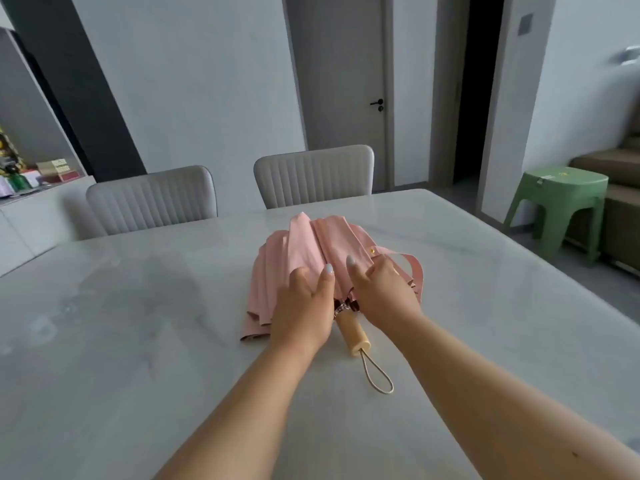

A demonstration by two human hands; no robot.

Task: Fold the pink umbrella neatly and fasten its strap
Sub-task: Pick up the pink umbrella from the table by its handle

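Two bare forearms are reaching in from the near edge, over the pale marbled bench, toward the pink umbrella lying near the bench's middle. The left hand is resting on the loose canopy folds, its fingers curling into the fabric and its thumb lying straight along a pleat. Just right of it, the wooden handle is sticking out between the two hands toward the camera, its cord loop lying flat on the bench. The umbrella's long axis is running from near to far (leaning slightly left at the far end), with the tip end pointing at the two grey chairs. The right hand is pressing on the canopy's right side, thumb straight and fingers bending over the cloth. The strap is hanging loose in an arc past that hand, unfastened. Far right, a green stool is standing on the floor.
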